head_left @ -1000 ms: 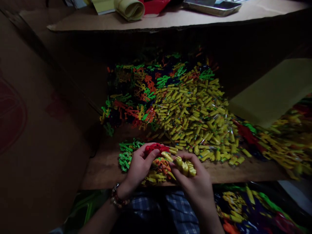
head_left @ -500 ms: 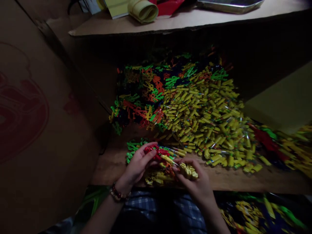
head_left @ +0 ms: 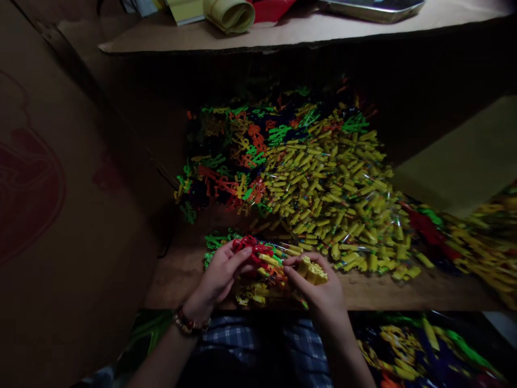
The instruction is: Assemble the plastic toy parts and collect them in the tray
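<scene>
Left hand (head_left: 218, 274) pinches red pieces (head_left: 258, 250), right hand (head_left: 325, 288) grasps a yellow bundle (head_left: 313, 271), all lower centre of frame; best keep the bundle tucked palmward, leaving thumb and index free for fine handling.

Yellow roll (head_left: 229, 16), metal tray (head_left: 377, 12) on cardboard shelf (head_left: 291, 35).

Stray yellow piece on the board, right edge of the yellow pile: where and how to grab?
Probably best pinched across its middle, from above and the front right: the stray yellow piece looks slim, lies slanted on the wooden board, and its near end points away from the yellow pile. The right hand is nearer but holds yellow pieces.
</scene>
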A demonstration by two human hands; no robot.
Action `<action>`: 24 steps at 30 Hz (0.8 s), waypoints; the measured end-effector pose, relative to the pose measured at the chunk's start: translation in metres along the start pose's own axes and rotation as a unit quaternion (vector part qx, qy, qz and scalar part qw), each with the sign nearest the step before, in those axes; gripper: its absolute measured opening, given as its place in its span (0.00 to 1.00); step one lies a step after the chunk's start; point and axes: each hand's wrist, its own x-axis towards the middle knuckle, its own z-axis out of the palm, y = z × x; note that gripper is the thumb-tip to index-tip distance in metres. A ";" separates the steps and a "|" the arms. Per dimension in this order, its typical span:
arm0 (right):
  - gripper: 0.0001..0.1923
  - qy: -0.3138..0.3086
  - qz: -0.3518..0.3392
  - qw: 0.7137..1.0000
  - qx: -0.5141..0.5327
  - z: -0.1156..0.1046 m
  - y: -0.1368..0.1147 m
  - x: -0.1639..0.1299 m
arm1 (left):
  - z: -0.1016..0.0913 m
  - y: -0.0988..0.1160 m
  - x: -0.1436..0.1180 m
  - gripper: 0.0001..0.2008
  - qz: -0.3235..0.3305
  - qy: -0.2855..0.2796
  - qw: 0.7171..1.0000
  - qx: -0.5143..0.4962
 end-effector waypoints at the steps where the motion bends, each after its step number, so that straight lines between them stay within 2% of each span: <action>1: 0.19 0.000 0.003 1.000 0.002 -0.001 0.001 0.001 | -0.001 -0.001 0.000 0.19 0.010 -0.005 1.000 0.018; 3: 0.19 0.003 0.009 1.000 0.000 -0.007 0.003 0.003 | -0.008 0.001 0.002 0.21 0.068 0.005 0.994 0.087; 4: 0.19 0.008 0.013 1.000 -0.003 -0.011 0.004 0.004 | -0.014 0.004 0.004 0.23 0.116 0.038 0.982 0.144; 5: 0.20 0.014 0.018 1.000 -0.008 -0.016 0.004 0.007 | -0.023 0.008 0.008 0.25 0.170 0.093 0.956 0.218; 6: 0.21 0.021 0.024 0.999 -0.015 -0.021 0.005 0.009 | -0.034 0.014 0.014 0.26 0.219 0.164 0.912 0.304; 7: 0.23 0.025 0.031 0.999 -0.024 -0.026 0.005 0.012 | -0.046 0.020 0.020 0.25 0.251 0.247 0.847 0.397; 8: 0.25 0.029 0.039 0.998 -0.035 -0.031 0.005 0.014 | -0.059 0.026 0.028 0.24 0.253 0.311 0.775 0.487; 9: 0.26 0.032 0.044 0.997 -0.046 -0.035 0.005 0.017 | -0.071 0.031 0.037 0.23 0.225 0.355 0.711 0.564; 10: 0.27 0.034 0.047 0.997 -0.057 -0.037 0.004 0.019 | -0.082 0.036 0.046 0.23 0.179 0.376 0.668 0.617; 11: 0.28 0.033 0.049 0.996 -0.065 -0.039 0.004 0.020 | -0.091 0.038 0.054 0.23 0.149 0.376 0.647 0.646; 12: 0.28 0.032 0.052 0.996 -0.070 -0.040 0.004 0.021 | -0.099 0.039 0.061 0.23 0.132 0.371 0.639 0.660; 14: 0.29 0.021 0.066 0.995 -0.067 -0.040 0.005 0.022 | -0.108 0.039 0.071 0.24 0.131 0.357 0.648 0.660; 17: 0.30 -0.010 0.102 0.993 -0.063 -0.041 0.008 0.024 | -0.112 0.037 0.071 0.23 0.140 0.372 0.692 0.603; 19: 0.29 -0.026 0.118 0.991 -0.063 -0.043 0.011 0.024 | -0.111 0.037 0.063 0.18 0.146 0.385 0.724 0.554; 22: 0.28 -0.059 0.141 0.988 -0.034 -0.043 0.011 0.023 | -0.096 0.035 0.043 0.13 0.172 0.356 0.774 0.495; 24: 0.27 -0.089 0.160 0.983 0.000 -0.040 0.009 0.020 | -0.076 0.029 0.027 0.13 0.172 0.286 0.836 0.435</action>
